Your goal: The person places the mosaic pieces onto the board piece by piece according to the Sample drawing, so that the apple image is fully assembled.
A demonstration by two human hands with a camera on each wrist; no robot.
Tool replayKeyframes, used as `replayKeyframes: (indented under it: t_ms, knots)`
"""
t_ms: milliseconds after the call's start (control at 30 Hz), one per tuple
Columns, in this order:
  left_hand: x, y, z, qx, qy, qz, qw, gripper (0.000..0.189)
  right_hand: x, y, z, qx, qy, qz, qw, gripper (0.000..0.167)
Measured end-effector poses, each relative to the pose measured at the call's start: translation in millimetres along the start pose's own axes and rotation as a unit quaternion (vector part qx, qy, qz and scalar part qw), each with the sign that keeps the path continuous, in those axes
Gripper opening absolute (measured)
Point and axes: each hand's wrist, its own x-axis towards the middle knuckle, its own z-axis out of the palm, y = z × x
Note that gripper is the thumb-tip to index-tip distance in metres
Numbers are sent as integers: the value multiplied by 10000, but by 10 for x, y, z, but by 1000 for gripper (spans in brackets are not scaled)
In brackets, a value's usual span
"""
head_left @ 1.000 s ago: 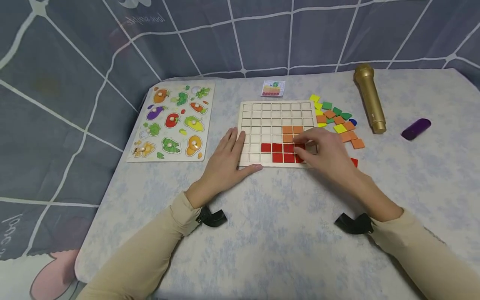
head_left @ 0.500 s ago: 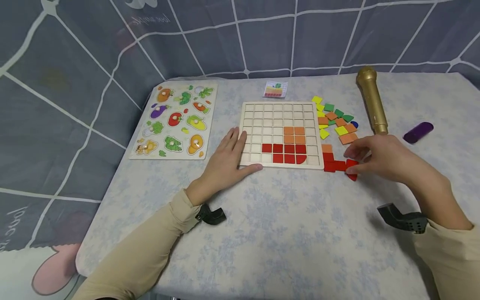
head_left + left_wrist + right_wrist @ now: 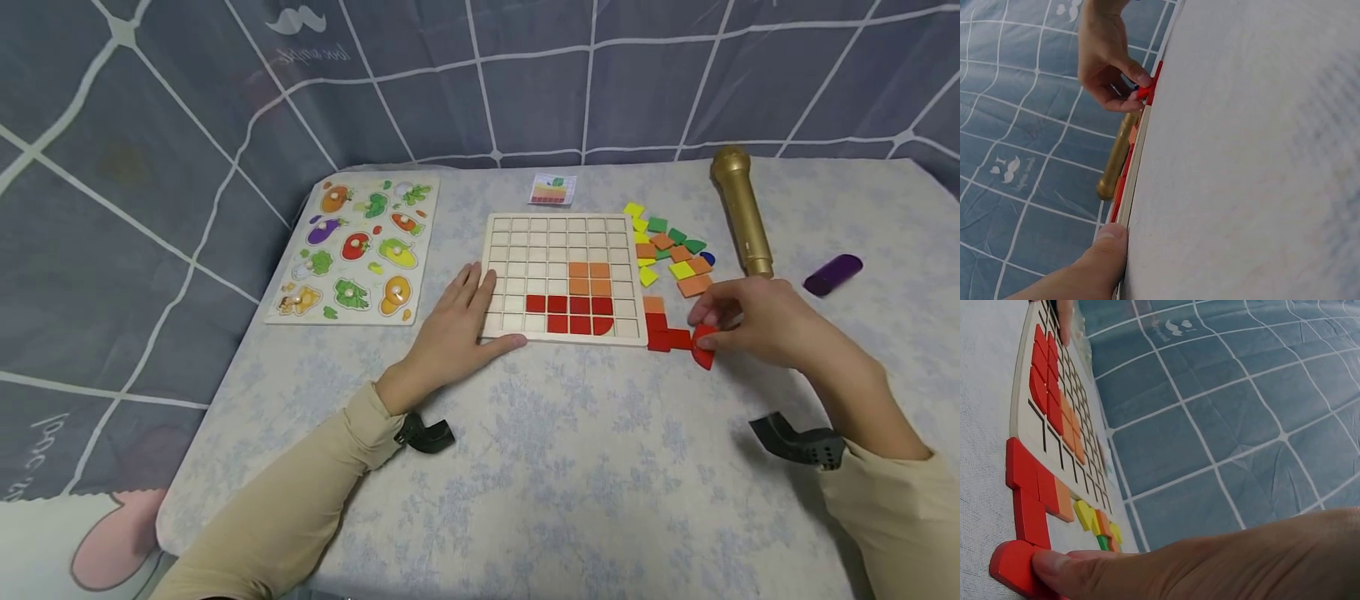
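A wooden grid board (image 3: 517, 242) lies on the table with several red tiles (image 3: 580, 305) and orange tiles (image 3: 588, 278) set in its squares. My left hand (image 3: 448, 335) rests with straight fingers along the board's left edge, its thumb at the near edge. To the right of the board, my right hand (image 3: 757, 321) pinches a red round-edged tile (image 3: 702, 348). In the right wrist view the thumb lies on that red tile (image 3: 1011, 565); the fingers behind are mostly hidden. More red tiles (image 3: 660, 337) and an orange tile lie between this hand and the board.
Loose yellow, green and orange tiles (image 3: 678, 252) are scattered beyond the right hand. A small pattern card (image 3: 552, 190) lies behind the board. A vegetable puzzle board (image 3: 352, 250) is at left; a gold microphone (image 3: 742, 208) and purple cylinder (image 3: 832, 275) are at right.
My right hand has moved off the board to the right and taken hold of a red round-edged tile. A similar red tile shows in the grid's near row. The left hand stays in place.
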Motion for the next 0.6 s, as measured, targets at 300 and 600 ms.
replayKeyframes:
  t_ms: [300, 600]
  knots:
    - [-41, 5, -2, 23, -60, -35, 10000, 107, -76, -61, 17, 296, 951, -88, 9950, 20]
    - [-7, 19, -4, 34, -8, -32, 10000, 107, 26, -475, 143, 1442, 1634, -496, 9747, 24]
